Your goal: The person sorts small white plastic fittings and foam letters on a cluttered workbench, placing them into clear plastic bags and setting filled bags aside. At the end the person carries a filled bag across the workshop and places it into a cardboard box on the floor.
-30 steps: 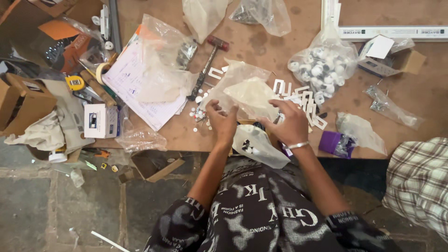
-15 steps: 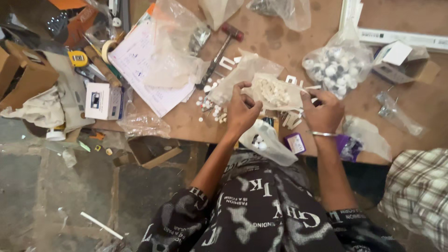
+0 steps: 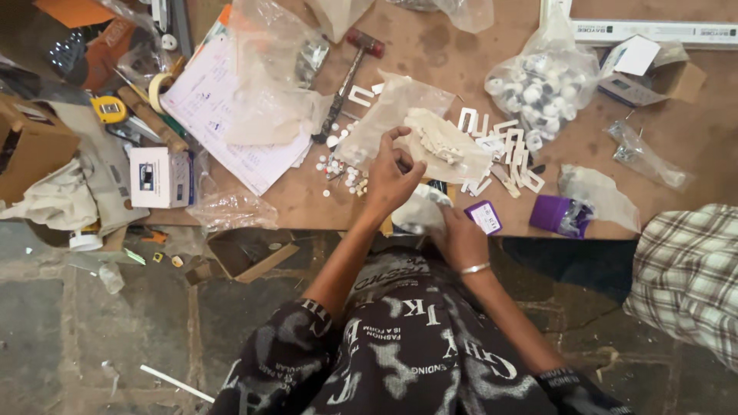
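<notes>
My left hand (image 3: 392, 175) is raised over the brown table (image 3: 323, 204), its fingers pinched on a clear plastic bag (image 3: 442, 142) that holds white plastic pieces. My right hand (image 3: 461, 237) is lower, at the table's front edge, with a bangle on the wrist. Its fingers curl onto a crumpled clear packet (image 3: 417, 211) lying there. Small white bits (image 3: 338, 169) are scattered just left of my left hand. White bracket-shaped parts (image 3: 503, 154) lie to the right of the bag.
A hammer (image 3: 350, 73), papers (image 3: 231, 107), a tape measure (image 3: 110, 109) and a small white box (image 3: 157, 177) lie to the left. A bag of round white parts (image 3: 538, 84) and purple containers (image 3: 553, 214) sit right. Another person's checked sleeve (image 3: 684, 277) is at the right edge.
My right hand has come down from the bag of white pieces to the packet at the table's edge. My left hand stays on the bag.
</notes>
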Demonstrator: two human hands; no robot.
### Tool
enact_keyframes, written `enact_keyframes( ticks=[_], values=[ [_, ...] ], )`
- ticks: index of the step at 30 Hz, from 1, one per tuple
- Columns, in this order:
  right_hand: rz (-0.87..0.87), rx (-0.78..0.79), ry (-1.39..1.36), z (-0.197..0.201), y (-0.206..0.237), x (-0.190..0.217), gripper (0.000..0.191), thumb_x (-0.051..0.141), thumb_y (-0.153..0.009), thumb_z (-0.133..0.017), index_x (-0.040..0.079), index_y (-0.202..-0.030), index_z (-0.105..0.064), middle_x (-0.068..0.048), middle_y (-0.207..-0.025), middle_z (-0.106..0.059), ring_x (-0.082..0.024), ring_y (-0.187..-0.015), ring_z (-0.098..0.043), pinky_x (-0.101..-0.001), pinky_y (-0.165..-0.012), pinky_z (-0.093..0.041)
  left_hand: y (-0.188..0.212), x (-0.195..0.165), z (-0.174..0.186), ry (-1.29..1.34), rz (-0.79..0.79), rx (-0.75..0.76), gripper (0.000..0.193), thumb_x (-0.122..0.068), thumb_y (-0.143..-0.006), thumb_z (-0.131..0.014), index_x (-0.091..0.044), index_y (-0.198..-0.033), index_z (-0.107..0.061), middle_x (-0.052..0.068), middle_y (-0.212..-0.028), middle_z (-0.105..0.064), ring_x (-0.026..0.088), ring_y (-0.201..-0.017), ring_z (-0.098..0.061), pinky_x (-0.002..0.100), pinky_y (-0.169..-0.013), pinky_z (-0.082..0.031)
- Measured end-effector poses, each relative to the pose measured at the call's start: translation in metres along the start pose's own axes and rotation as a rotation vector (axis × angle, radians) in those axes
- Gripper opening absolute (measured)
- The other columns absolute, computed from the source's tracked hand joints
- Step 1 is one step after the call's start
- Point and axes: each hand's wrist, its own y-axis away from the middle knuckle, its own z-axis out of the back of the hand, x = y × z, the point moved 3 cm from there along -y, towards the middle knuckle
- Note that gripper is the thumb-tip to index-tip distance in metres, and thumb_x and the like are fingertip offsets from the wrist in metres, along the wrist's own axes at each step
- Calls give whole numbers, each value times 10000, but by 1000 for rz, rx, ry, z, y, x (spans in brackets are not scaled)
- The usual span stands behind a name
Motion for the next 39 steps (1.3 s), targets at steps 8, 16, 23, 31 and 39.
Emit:
enact_keyframes(
  ticks=[8, 16, 23, 31, 39],
  values=[
    [137, 295, -38, 21, -19, -27, 319, 323, -930, -706, 19, -831, -709, -230, -688, -635, -388, -631, -616, -463, -605, -469, 1, 9, 10, 2, -91, 3, 731, -108, -826, -751, -31, -1447, -373, 18, -678, -614, 132, -628, -622, 292, -640, -528],
    [131, 357, -932, 143, -17, -51, 298, 110, -945, -689, -39, -1203, -685, -83, -1141, -740, -185, -1030, -684, -328, -892, -553, 4, 6, 9, 38, -128, 93, 698, -125, -892, -705, -85, -1507, -376, 36, -729, -614, 161, -665, -676, 317, -664, -559],
    [25, 102, -1515, 105, -84, -67, 427, 29, -998, -616, -8, -1417, -546, -115, -1340, -650, -247, -1221, -658, -402, -1044, -551, -2, 32, -14, 168, -345, 75, 859, -87, -828, -776, -33, -1517, -265, 42, -925, -653, 159, -837, -671, 316, -752, -557],
    [-3, 176, -1448, 63, -118, -112, 325, 49, -1037, -622, -47, -1345, -579, -137, -1268, -646, -236, -1163, -636, -376, -991, -526, -4, 49, -7, 222, -4, -87, 670, -177, -864, -757, -74, -1477, -506, 106, -827, -687, 233, -773, -691, 378, -719, -579],
    [-23, 575, -1370, 73, -112, -176, 220, 81, -1024, -661, -83, -1171, -654, -136, -1051, -689, -207, -981, -642, -336, -841, -511, -19, 5, 21, -318, 195, -146, 504, -412, -837, -771, -192, -1275, -653, 69, -776, -744, 288, -838, -740, 438, -752, -556]
  ],
)
